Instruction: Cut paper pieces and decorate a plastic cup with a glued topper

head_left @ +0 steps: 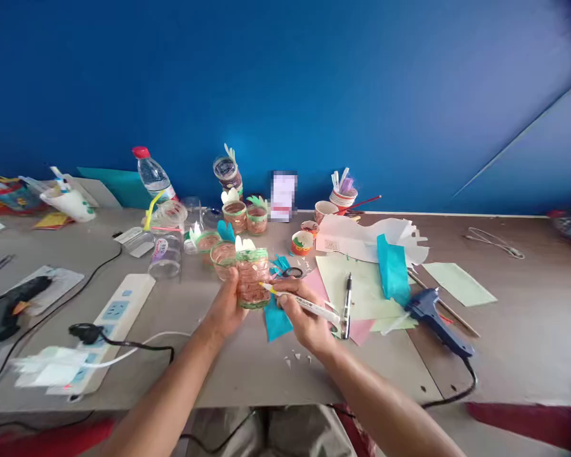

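My left hand [226, 308] is wrapped round a small decorated cup [252, 278] with a brown patterned body, a green rim band and pale paper leaves on top, held just above the table. In my right hand [304, 317] is a white marker pen [299, 302], and its yellow tip touches the cup's right side. A turquoise paper piece [276, 320] lies under both hands. Several similar decorated cups [235, 216] stand behind.
A blue glue gun [435, 317] with its cord lies at the right on the table [528, 317], beside pale green and pink sheets and a black pen [347, 298]. At left lie a white power strip [117, 311], a black glue gun [9, 304] and a water bottle [155, 178].
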{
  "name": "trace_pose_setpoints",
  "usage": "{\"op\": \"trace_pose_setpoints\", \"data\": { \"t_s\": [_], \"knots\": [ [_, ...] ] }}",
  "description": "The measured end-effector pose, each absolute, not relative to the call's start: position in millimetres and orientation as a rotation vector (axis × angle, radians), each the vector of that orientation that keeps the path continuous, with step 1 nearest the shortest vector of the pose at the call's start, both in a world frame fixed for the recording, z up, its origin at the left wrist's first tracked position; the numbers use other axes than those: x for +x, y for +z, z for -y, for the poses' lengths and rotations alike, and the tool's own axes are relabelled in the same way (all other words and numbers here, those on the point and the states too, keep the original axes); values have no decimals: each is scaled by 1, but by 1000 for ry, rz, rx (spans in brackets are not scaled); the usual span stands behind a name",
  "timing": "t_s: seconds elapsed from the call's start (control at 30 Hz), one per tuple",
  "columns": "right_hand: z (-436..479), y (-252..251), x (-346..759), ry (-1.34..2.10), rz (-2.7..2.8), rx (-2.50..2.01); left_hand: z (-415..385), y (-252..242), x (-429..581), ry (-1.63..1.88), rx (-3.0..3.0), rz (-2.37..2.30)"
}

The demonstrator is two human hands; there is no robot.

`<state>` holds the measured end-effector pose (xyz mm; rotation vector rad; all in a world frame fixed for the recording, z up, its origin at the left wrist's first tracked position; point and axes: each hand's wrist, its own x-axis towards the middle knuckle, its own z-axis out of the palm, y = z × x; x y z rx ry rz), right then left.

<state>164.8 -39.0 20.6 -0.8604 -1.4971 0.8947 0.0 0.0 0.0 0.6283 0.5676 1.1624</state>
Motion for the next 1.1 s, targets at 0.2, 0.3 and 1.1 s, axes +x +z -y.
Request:
{"op": "trace_pose_setpoints", "data": {
  "t_s": [0.2,0.3,1.1],
  "knots": [
    [40,25,164,884,1498,-850,1,-1,-1,1159,632,-581],
    [38,27,165,867,1506,-831,1,0,-1,1154,627,-575],
    [36,31,165,886,1568,-810,2,4,-3,1089,583,-558]
  ]
}}
